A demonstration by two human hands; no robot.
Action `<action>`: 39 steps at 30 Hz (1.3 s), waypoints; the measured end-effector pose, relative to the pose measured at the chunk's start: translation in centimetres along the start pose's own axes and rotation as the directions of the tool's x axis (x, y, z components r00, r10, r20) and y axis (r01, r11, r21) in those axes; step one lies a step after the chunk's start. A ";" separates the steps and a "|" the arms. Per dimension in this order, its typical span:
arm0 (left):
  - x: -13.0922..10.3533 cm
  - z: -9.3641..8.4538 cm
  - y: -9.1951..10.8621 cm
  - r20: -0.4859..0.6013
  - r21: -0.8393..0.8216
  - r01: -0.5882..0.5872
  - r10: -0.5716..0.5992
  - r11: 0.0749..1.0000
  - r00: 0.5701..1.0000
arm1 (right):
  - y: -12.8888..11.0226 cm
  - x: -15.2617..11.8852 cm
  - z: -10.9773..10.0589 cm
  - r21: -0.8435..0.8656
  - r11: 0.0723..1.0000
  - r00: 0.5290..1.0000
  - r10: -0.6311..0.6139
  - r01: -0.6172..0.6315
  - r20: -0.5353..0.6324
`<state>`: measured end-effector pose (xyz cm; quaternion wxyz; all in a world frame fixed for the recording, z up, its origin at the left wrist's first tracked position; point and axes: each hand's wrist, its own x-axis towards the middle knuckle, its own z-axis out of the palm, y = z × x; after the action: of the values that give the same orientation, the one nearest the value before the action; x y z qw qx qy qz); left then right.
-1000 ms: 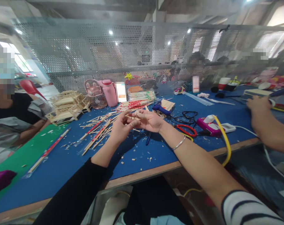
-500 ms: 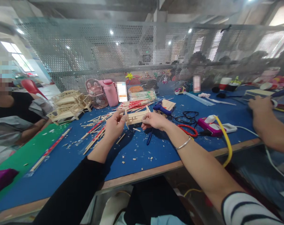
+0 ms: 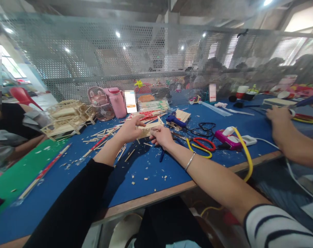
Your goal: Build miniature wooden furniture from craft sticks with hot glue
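A small model of pale wooden sticks (image 3: 147, 130) stands over the blue table in front of me. My right hand (image 3: 162, 137) pinches its near right side between thumb and bent fingers. At the model's left end is my left hand (image 3: 130, 130), its fingers stretched out and apart; whether they touch the wood I cannot tell. The hands partly hide the model. Just behind my right hand lies a blue glue gun (image 3: 176, 120) against a flat wooden stick panel (image 3: 183, 116). Scissors with red and yellow handles (image 3: 201, 148) lie to the right of that hand.
Loose wooden sticks (image 3: 101, 137) and scraps litter the blue table (image 3: 143, 198). Larger stick models (image 3: 68, 119), a pink bottle (image 3: 117, 103) and a purple power strip (image 3: 227, 139) with a yellow cord surround the work. A person sits left; another person's hand (image 3: 278, 119) is at right.
My left hand has loosened its pinch on the model's left end and stretched its fingers. My right hand still holds the model. The yellow scissor handle has come into sight; the view has shifted slightly right.
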<state>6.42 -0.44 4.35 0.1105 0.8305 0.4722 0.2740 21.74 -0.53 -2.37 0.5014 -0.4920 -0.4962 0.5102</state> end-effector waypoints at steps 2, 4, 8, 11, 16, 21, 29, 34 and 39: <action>0.7 -0.2 0.3 0.057 0.000 -0.007 0.007 1.000 0.998 | -0.1 0.1 0.1 0.001 1.000 1.000 0.010 -0.010 -0.002; 1.5 -0.2 0.3 0.096 0.006 -0.010 0.009 1.000 0.995 | -0.2 0.1 0.0 -0.015 1.000 1.000 0.018 -0.018 0.006; 2.8 0.2 -0.1 0.222 -0.019 0.039 -0.034 0.999 0.974 | -0.5 0.1 -0.1 -0.054 0.998 0.998 0.039 -0.036 0.049; 3.4 0.3 -0.4 0.319 -0.025 0.073 -0.061 0.997 0.946 | -0.7 0.0 -0.3 -0.006 0.997 0.995 0.073 -0.073 0.065; 2.8 -0.3 -0.1 0.271 0.104 -0.044 0.014 0.994 0.963 | -1.0 -0.1 -1.0 0.003 0.992 0.974 0.121 -0.124 0.191; 0.5 0.0 -1.1 0.105 0.230 -0.155 0.134 0.961 0.985 | -2.3 -0.7 -2.5 -0.324 0.946 0.948 0.121 -0.020 0.295; -1.4 2.3 -2.7 -0.021 0.279 0.010 -0.005 0.960 1.000 | -3.7 0.5 -6.4 -0.680 0.708 0.958 -0.286 0.193 -0.026; -1.9 3.0 -2.4 -0.119 0.236 0.031 -0.003 0.971 0.993 | -2.6 1.2 -5.6 -0.663 0.724 0.961 -0.274 0.191 -0.023; -2.2 4.7 -3.0 -0.298 -0.032 0.105 -0.110 0.994 0.948 | -3.2 0.7 -4.4 -0.409 0.771 0.842 -0.540 0.489 -0.011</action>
<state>5.95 -0.34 -1.64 0.0591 0.7517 0.5258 0.3937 26.19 0.24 0.77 0.5441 -0.4586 -0.6701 0.2113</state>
